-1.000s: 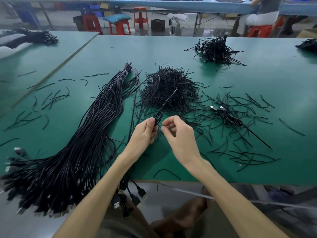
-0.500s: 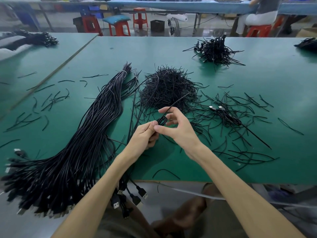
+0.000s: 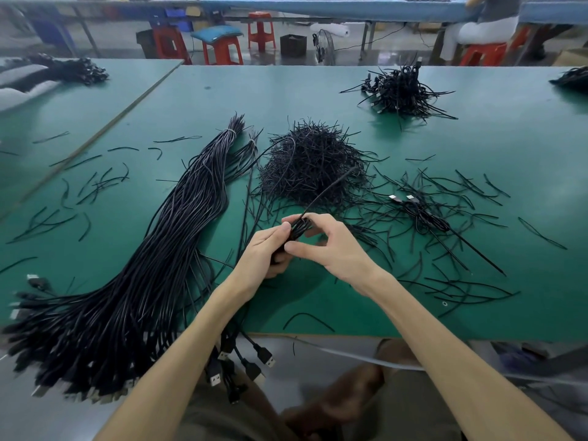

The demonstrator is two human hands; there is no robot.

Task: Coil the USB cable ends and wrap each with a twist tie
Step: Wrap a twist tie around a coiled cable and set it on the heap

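My left hand (image 3: 265, 253) grips a small coil of black USB cable (image 3: 294, 232) just above the green table (image 3: 318, 100). My right hand (image 3: 324, 243) curls its fingers round the top of that coil, where a black twist tie (image 3: 331, 186) sticks up and away toward the big heap of twist ties (image 3: 310, 167). A thick bundle of uncoiled black USB cables (image 3: 133, 275) lies to the left, its plugs hanging over the front edge. One tied cable (image 3: 420, 214) lies to the right among loose ties.
A pile of tied cables (image 3: 402, 92) sits at the back right. Loose twist ties (image 3: 79, 192) are scattered left and right. USB plugs (image 3: 241, 364) dangle below the table's front edge. Red stools (image 3: 222, 49) and a seated person (image 3: 486, 27) are behind.
My right hand has come over the top of the coil and its fingers have closed round it. The twist tie's free end has swung to the right.
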